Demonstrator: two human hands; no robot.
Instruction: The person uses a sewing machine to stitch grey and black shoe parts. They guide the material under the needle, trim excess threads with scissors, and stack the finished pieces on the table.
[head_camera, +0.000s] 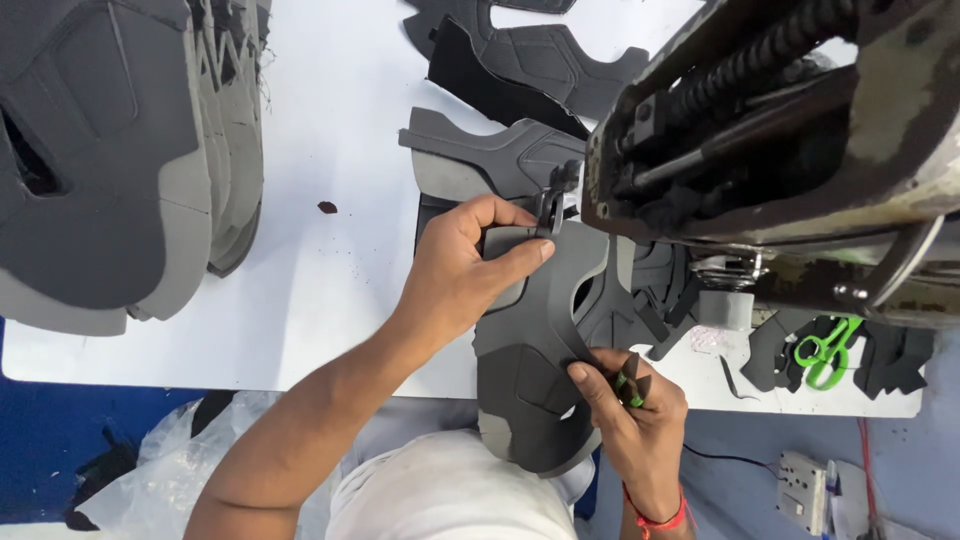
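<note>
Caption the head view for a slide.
Left hand presses a grey shoe upper panel at the sewing machine; right hand pinches its edge, holding small snips.

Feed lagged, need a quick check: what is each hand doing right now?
Left hand: closed, pinching the grey shoe upper piece near the sewing machine.
Right hand: closed on the piece's lower edge, with a small green-handled tool between its fingers.

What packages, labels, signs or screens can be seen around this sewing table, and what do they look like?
No screens or signs are in view.
Clear plastic bag: crumpled, below the white table's near edge, at lower left.
Small white boxy device: flat, rectangular, at lower right beside a red cable; whether it bears a label is too small to tell.
</note>
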